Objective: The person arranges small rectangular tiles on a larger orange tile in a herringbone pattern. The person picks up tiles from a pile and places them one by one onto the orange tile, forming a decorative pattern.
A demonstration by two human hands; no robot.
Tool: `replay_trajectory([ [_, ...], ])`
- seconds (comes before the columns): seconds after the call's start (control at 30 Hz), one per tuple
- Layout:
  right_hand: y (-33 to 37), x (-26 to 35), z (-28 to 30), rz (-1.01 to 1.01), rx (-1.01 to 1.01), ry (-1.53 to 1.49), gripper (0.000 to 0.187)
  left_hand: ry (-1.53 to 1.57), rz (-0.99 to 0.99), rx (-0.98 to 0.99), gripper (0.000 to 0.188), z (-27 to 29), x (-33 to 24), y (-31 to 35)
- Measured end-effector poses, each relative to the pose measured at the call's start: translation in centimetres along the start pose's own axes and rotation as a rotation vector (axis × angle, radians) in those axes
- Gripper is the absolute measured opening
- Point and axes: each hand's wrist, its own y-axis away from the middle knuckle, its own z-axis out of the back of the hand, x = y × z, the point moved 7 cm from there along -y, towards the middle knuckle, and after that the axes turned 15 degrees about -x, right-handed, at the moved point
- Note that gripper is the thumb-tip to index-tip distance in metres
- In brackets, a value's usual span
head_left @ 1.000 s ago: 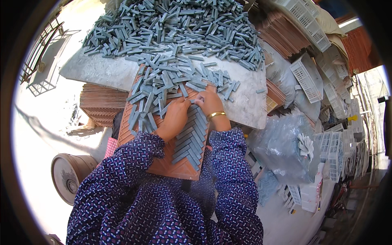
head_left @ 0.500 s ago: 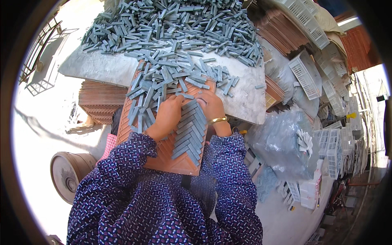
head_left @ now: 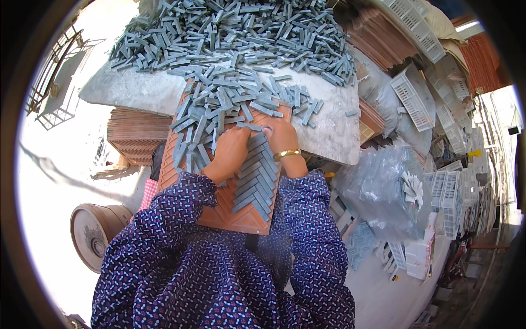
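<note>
An orange-brown ridged tray [head_left: 227, 216] slants up from my lap onto the table edge. Along its right part, grey-blue stone strips [head_left: 256, 175] are laid in a herringbone pattern. At the upper end of this pattern, a single stone strip [head_left: 249, 126] spans the gap between my hands. My left hand [head_left: 230, 151] is closed, with its curled fingertips at the strip's left end. My right hand [head_left: 281, 137], below which a gold bangle shows, pinches at its right end. The fingertips of both hands are partly hidden. Loose strips [head_left: 192, 134] cover the tray's left and upper parts.
A big heap of loose strips [head_left: 235, 33] lies on the pale tabletop [head_left: 329, 131]. Stacked ridged trays [head_left: 134, 134] stand at the left, above a round bucket [head_left: 90, 236]. On the right are a plastic-wrapped bundle [head_left: 372, 192] and white plastic crates [head_left: 413, 98].
My right hand has shifted slightly left and its fingers have drawn in at the strip's end. My left hand has moved only a little toward it. The laid pattern looks the same.
</note>
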Motion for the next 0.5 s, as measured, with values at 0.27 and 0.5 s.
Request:
replay_trajectory([
  [0.27,-0.9,-1.5,-1.0,-0.231,0.213,0.011,0.01,-0.037,-0.032,-0.01,0.014,-0.1,-0.5,-0.1],
  [0.5,-1.3,-1.3,1.1,-0.19,-0.026,-0.169,0.01,0.058,-0.012,-0.075,0.013,0.3,-0.8,0.3],
])
